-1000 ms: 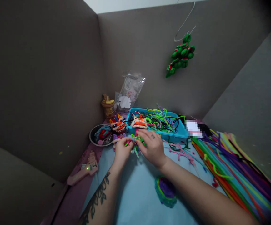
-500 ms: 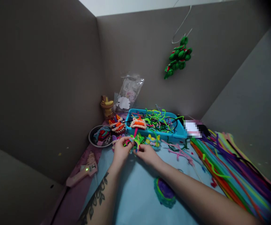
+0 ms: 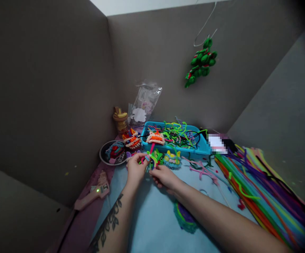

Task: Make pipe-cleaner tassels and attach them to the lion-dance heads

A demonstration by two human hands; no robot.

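My left hand (image 3: 136, 169) pinches a small multicoloured pipe-cleaner piece (image 3: 153, 161), in pink, yellow-green and blue, from its left side. My right hand (image 3: 166, 176) is closed at the piece's lower right edge, thumb and forefinger together on it. Fingers hide part of its shape. Just behind it sit a green pipe-cleaner figure (image 3: 158, 156) and a yellow-and-blue one (image 3: 172, 160) with ears. A cream-and-orange figure (image 3: 155, 138) stands above, at the front of the blue tray (image 3: 206, 149). Under my right forearm lies a purple, green and teal round piece (image 3: 183, 218), partly covered.
Cut pipe cleaners fill the tray. Long pipe cleaners (image 3: 263, 189) lie in bundles at the right. A pink glue gun (image 3: 96, 191) with a lit green light rests at the left, near a round bowl (image 3: 101, 159). Grey panels (image 3: 152, 52) enclose the table.
My right hand has shifted slightly, its other fingers now more visible below the piece. The right forearm covers more of the round purple piece. The left hand stays nearly in place.
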